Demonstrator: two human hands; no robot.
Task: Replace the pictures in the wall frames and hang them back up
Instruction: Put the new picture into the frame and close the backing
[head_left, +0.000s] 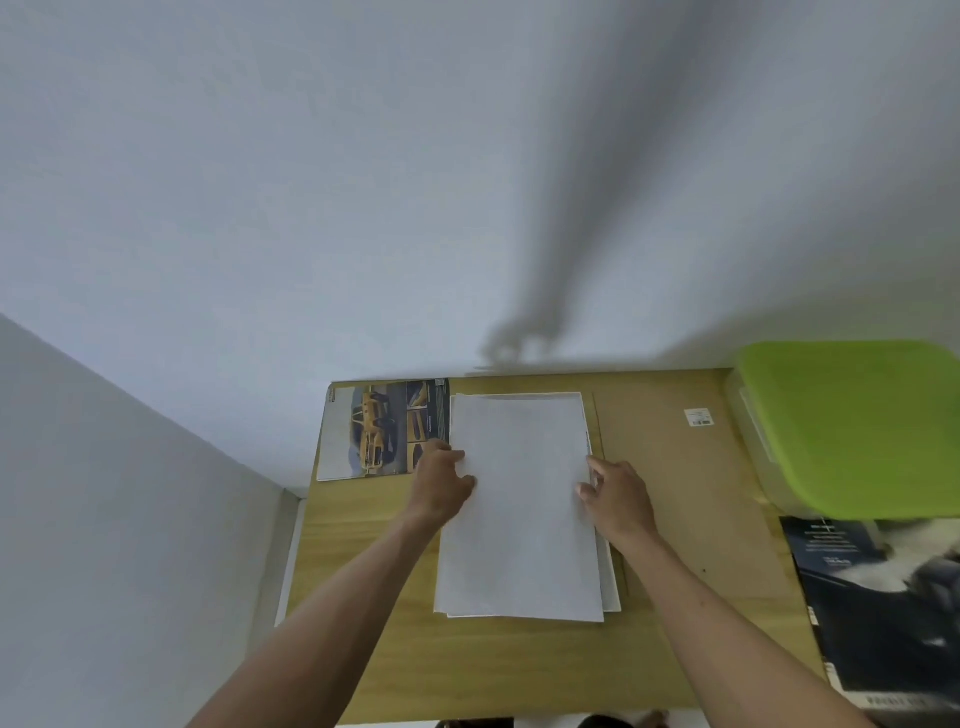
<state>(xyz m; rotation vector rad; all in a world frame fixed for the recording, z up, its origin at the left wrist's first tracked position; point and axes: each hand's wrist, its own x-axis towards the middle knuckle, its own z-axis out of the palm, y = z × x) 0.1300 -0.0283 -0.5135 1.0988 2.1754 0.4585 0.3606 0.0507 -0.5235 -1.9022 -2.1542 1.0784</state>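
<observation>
The white sheet (519, 509) lies on the worktop (363, 597), long axis near to far, pinched at its left edge by the left hand (441, 486) and at its right by the right hand (618, 501).

Soft, even daylight; a long blurred arm shadow crosses the wall (467, 156), wide-angle edges bending.
</observation>
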